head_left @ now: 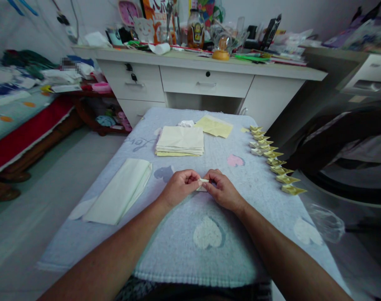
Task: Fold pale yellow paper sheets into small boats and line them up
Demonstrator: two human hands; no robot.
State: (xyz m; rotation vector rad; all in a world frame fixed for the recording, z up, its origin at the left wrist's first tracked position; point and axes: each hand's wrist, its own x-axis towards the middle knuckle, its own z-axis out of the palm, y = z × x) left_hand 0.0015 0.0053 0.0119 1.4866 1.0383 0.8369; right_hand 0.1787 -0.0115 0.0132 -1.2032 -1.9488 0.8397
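Between my two hands, low over the middle of the table, is a small folded piece of pale paper (202, 188). My left hand (182, 184) pinches its left side with thumb and fingers. On the right side, my right hand (223, 189) grips it the same way, so much of the paper is hidden. Beyond the hands lies a stack of cream paper sheets (180, 140). A yellow sheet (214, 126) rests behind it to the right. Along the table's right edge runs a row of several folded yellow paper pieces (279, 170) with pointed ends.
A long folded pale paper bundle (119, 192) lies on the left of the cloth-covered table (180, 246). Crumpled white tissue (186, 123) sits behind the stack. A cluttered white desk (209, 83) stands at the back, a bed (21, 108) at left, a washing machine (359, 138) at right.
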